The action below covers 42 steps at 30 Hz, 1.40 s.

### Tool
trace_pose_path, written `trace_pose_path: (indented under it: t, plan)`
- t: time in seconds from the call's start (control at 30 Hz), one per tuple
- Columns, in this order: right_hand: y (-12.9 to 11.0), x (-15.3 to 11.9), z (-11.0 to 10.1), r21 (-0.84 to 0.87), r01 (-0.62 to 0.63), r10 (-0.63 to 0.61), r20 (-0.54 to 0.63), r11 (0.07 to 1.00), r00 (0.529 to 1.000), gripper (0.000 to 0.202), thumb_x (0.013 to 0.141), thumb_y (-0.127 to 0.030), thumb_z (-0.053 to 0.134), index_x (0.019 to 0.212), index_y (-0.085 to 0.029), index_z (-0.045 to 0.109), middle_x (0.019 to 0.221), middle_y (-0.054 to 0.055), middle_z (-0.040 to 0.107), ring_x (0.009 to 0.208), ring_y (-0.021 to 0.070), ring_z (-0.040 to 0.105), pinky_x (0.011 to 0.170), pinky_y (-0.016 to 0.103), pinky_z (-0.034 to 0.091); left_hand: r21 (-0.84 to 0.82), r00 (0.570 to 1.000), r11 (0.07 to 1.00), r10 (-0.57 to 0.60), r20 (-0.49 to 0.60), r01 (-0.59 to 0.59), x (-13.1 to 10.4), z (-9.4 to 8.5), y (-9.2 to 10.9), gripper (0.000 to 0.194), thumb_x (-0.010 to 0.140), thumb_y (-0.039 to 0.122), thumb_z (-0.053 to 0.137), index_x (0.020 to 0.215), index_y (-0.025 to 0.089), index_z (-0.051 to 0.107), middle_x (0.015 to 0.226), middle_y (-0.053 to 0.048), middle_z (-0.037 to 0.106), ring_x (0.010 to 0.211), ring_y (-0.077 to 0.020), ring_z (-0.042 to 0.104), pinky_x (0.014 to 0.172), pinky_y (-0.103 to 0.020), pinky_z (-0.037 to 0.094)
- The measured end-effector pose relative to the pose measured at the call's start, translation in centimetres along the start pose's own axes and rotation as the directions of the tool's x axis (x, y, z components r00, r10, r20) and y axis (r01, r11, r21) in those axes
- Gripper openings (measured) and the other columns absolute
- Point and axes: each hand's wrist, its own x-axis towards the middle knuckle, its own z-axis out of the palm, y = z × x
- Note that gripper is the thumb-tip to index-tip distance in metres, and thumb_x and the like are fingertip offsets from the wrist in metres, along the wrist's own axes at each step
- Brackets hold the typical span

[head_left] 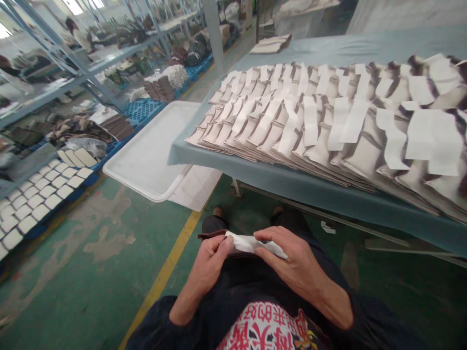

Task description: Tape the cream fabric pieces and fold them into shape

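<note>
Just in front of my body, both hands are at a white strip (242, 242), paper or thin cloth. My left hand (206, 267) pinches the strip's left end between thumb and fingers. A dark brown edge of fabric (208, 235) sticks out beside that hand; most of this piece is hidden behind the strip and fingers. On the strip's right part, my right hand (297, 260) is closed with thumb below and fingers above. Beyond the hands, rows of beige fabric pieces (365, 153) overlap on the table, with white strips (290, 129) lying across them.
A blue-grey cloth covers the table (204, 154), whose edge runs ahead and to the right. Left of it stands a white plastic bin (142, 160). Blue pallets (140, 111) hold stacked pieces farther left, near metal racks (85, 73). A white scrap (328, 227) lies on the floor.
</note>
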Motion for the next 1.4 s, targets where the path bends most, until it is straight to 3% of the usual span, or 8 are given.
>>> trace_pose_path:
  t: [0.13,0.3,0.57,0.67,0.8,1.03,1.2,1.4]
  plan:
    - [-1.3,1.0,1.7,-0.188,0.173,-0.198,-0.12,0.967,0.973,0.017,0.101,-0.032,0.06,0.104,-0.019,0.07,0.098,0.008,0.075,0.088,0.0221,0.067,0.078,0.032,0.05,0.004,0.998,0.999,0.039,0.042,-0.039,0.3,0.9,0.4,0.041,0.095,0.046,0.054,0.077,0.012,0.067,0.072,-0.002,0.063,0.069,-0.0156,0.051,0.066,-0.026,0.041]
    - [-0.2,1.0,3.7,-0.345,0.144,-0.177,-0.067,0.928,0.982,0.019,0.099,-0.03,0.064,0.085,-0.018,0.068,0.078,0.004,0.071,0.071,0.0192,0.063,0.067,0.03,0.044,0.087,0.999,0.995,0.05,0.007,-0.051,-0.3,1.5,0.8,0.042,0.097,0.041,0.051,0.067,0.014,0.062,0.065,-0.001,0.058,0.065,-0.0154,0.049,0.063,-0.026,0.039]
    - [-0.4,1.2,1.4,-0.276,0.121,-0.12,0.023,0.954,0.993,0.024,0.089,-0.04,0.077,0.088,-0.018,0.067,0.08,0.003,0.071,0.071,0.0196,0.064,0.063,0.03,0.044,0.109,0.997,0.992,0.061,0.053,-0.066,0.2,1.2,0.2,0.041,0.098,0.043,0.048,0.073,0.014,0.062,0.068,0.0,0.054,0.066,-0.0141,0.043,0.062,-0.026,0.035]
    - [-1.0,1.5,0.7,-0.236,0.161,-0.169,-0.013,0.958,0.986,0.018,0.095,-0.034,0.071,0.101,-0.017,0.068,0.092,0.006,0.073,0.082,0.0209,0.066,0.072,0.031,0.048,0.13,0.996,0.989,0.061,0.071,-0.07,0.2,0.9,0.2,0.041,0.098,0.045,0.048,0.077,0.013,0.063,0.072,-0.001,0.057,0.069,-0.0154,0.046,0.065,-0.027,0.037]
    - [-0.8,1.6,1.1,-0.228,0.233,-0.241,-0.008,0.945,0.97,0.02,0.102,-0.021,0.055,0.085,-0.019,0.066,0.081,0.004,0.071,0.075,0.0176,0.064,0.07,0.029,0.048,0.183,0.991,0.983,-0.009,0.133,-0.016,-0.2,1.1,0.6,0.027,0.09,0.039,0.063,0.091,0.013,0.069,0.083,-0.003,0.066,0.076,-0.018,0.054,0.069,-0.028,0.042]
    - [-0.5,1.6,1.3,-0.169,0.114,-0.124,-0.046,0.979,0.991,0.011,0.1,-0.024,0.058,0.092,-0.019,0.065,0.086,0.004,0.07,0.076,0.0178,0.066,0.068,0.028,0.048,0.116,0.991,0.991,0.049,0.124,-0.064,-0.1,1.1,1.6,0.029,0.092,0.038,0.06,0.101,0.013,0.07,0.092,-0.005,0.07,0.081,-0.0192,0.058,0.074,-0.029,0.046]
    - [-0.7,1.9,2.1,-0.236,0.027,-0.047,-0.08,0.971,0.996,0.012,0.096,-0.025,0.058,0.087,-0.02,0.065,0.077,0.003,0.069,0.069,0.0179,0.064,0.062,0.028,0.043,0.102,0.986,0.985,0.128,0.103,-0.139,1.4,0.3,1.6,0.022,0.09,0.034,0.062,0.088,0.013,0.069,0.08,-0.002,0.064,0.074,-0.0167,0.054,0.069,-0.026,0.043]
    - [-2.9,3.7,0.9,0.031,-0.054,0.05,0.114,0.998,0.992,0.014,0.087,-0.027,0.069,0.1,-0.022,0.069,0.09,0.002,0.073,0.079,0.02,0.069,0.07,0.03,0.05,-0.074,0.982,0.993,0.099,0.158,-0.088,2.5,-3.3,2.2,0.045,0.081,0.055,0.073,0.086,0.011,0.071,0.075,-0.003,0.064,0.069,-0.0153,0.054,0.067,-0.025,0.043]
